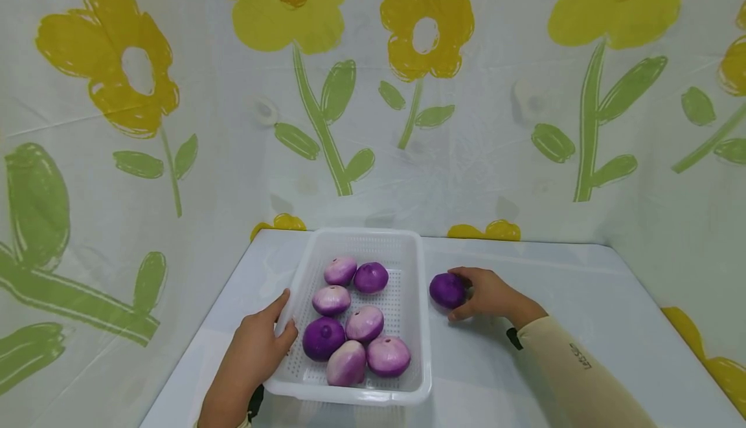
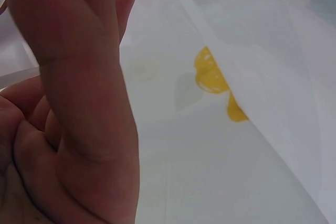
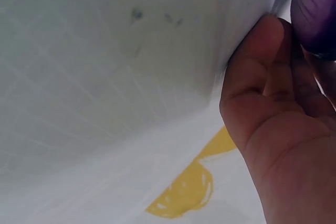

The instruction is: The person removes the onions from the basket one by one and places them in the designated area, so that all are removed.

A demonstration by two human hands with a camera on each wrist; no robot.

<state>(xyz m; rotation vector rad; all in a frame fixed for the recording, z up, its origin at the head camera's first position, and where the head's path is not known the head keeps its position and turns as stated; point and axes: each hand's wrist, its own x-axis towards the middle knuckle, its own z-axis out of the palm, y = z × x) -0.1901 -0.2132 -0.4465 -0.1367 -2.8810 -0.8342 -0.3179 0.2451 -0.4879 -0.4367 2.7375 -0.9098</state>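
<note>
A white plastic basket (image 1: pixel 427 324) stands on the table with several purple onions inside, among them a dark one (image 1: pixel 324 338) and a paler one (image 1: pixel 388 356). My left hand (image 1: pixel 254 344) holds the basket's left rim, its thumb and forefinger at the edge; in the left wrist view the thumb (image 2: pixel 89 98) fills much of the left side. To the right of the basket, a dark purple onion (image 1: pixel 447 290) sits between the fingers and thumb of my right hand (image 1: pixel 488 294). The right wrist view shows that onion (image 3: pixel 315 14) partly cut off at the corner, beside the curled fingers.
The white table (image 1: pixel 559 324) extends to the right of the basket. Behind and at both sides hangs a white cloth (image 1: pixel 373 175) printed with yellow flowers, meeting the table's back edge.
</note>
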